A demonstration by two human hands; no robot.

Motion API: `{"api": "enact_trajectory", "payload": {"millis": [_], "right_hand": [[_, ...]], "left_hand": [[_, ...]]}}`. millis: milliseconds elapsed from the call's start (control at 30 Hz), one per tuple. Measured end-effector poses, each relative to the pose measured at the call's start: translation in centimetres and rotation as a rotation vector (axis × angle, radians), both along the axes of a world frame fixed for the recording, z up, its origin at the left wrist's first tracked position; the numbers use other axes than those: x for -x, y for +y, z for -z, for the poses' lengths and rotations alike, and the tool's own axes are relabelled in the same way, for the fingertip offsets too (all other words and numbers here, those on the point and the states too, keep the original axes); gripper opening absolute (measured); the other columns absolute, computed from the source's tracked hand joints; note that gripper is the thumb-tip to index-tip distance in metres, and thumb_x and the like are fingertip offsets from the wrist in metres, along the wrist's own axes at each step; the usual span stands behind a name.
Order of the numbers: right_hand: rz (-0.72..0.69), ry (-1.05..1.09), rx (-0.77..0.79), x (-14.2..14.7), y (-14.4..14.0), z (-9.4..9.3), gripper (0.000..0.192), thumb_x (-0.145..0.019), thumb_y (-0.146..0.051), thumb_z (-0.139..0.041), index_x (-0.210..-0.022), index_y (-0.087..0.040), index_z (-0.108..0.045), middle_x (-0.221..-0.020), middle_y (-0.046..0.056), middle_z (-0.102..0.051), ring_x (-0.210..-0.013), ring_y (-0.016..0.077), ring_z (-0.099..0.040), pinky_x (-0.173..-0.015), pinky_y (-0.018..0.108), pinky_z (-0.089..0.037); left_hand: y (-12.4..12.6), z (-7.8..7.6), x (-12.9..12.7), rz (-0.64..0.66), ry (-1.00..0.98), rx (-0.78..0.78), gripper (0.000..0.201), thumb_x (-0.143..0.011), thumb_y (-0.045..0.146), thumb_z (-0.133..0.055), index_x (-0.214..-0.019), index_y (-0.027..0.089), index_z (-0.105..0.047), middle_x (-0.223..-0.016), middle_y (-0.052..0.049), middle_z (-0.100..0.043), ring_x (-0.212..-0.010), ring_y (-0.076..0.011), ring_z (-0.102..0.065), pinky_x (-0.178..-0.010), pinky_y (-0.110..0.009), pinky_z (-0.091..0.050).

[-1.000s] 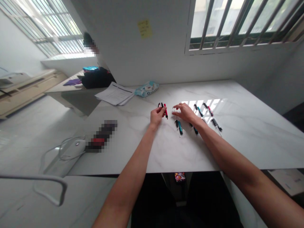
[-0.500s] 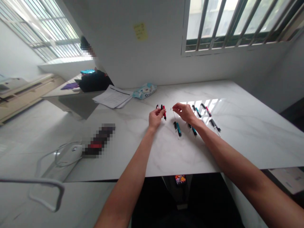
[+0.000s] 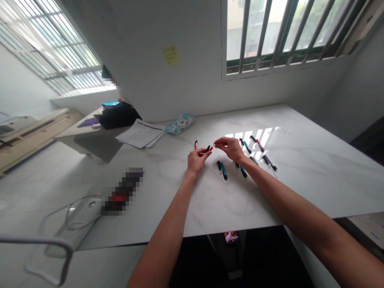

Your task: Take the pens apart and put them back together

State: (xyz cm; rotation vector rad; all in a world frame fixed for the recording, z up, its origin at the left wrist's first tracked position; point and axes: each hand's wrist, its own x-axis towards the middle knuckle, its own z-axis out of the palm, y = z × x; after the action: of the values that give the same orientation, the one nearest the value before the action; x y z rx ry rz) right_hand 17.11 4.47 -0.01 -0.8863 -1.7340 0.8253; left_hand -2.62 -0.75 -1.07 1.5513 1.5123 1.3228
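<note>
Red pen at mid-table, both my hands on it.

My left hand pinches the red-and-black pen; my right hand closes on a thin refill at its tip. One red pen lies beside; five pens lie right. The marble table is bare toward its edges.

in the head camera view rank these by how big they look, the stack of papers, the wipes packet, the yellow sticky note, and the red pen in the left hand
1. stack of papers
2. wipes packet
3. sticky note
4. red pen in the left hand

The note hangs on the far wall, so its rank over the pen is unsure.
</note>
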Motion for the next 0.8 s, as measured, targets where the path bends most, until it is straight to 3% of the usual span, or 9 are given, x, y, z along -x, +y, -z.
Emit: {"api": "enact_trajectory", "payload": {"millis": [233, 500, 700, 800], "right_hand": [[-0.03, -0.104, -0.101, -0.2, -0.2, -0.2, 0.013, -0.09, -0.032, -0.075, -0.093, -0.022, -0.083, -0.093, 0.005, -0.082, -0.082, 0.0193, -0.076, -0.078, 0.03, -0.06], [-0.06, -0.173, -0.148, -0.5, -0.5, -0.7, 0.015, -0.093, -0.023, -0.071, -0.103, -0.023, -0.082, -0.094, 0.003, -0.082, -0.084, 0.0186, -0.076, -0.079, 0.028, -0.058], [-0.083, -0.637, -0.34, -2.0, 0.0, -1.1, 0.026, -0.088, -0.006, -0.069, -0.101, -0.024, -0.083, -0.103, 0.007, -0.08, -0.097, 0.0234, -0.071, -0.091, 0.034, -0.051], [-0.131, -0.758, -0.313, -2.1, 0.3, -0.5, 0.03, -0.085, -0.003, -0.069, -0.102, -0.024, -0.084, -0.1, 0.006, -0.08, -0.092, 0.0218, -0.071, -0.087, 0.031, -0.05]], "left_hand": [[-0.4, -0.8, -0.4, 0.003, 0.042, 0.007, 0.031, -0.079, 0.045, -0.082, -0.097, 0.02, -0.085, -0.083, -0.007, -0.081, -0.069, -0.0188, -0.07, -0.066, -0.028, -0.048], [0.1, 0.1, -0.4, 0.018, 0.007, -0.002, 0.035, -0.077, 0.049, -0.083, -0.096, 0.019, -0.085, -0.077, -0.007, -0.078, -0.068, -0.0187, -0.069, -0.066, -0.028, -0.048], [1.0, 0.7, -0.2, 0.022, -0.173, -0.033, 0.044, -0.074, 0.053, -0.084, -0.097, 0.016, -0.084, -0.081, -0.007, -0.078, -0.065, -0.0161, -0.067, -0.064, -0.028, -0.052], [1.2, 0.8, -0.1, -0.017, -0.248, -0.035, 0.047, -0.071, 0.052, -0.087, -0.098, 0.014, -0.084, -0.08, -0.007, -0.078, -0.064, -0.0154, -0.067, -0.064, -0.027, -0.054]]}}
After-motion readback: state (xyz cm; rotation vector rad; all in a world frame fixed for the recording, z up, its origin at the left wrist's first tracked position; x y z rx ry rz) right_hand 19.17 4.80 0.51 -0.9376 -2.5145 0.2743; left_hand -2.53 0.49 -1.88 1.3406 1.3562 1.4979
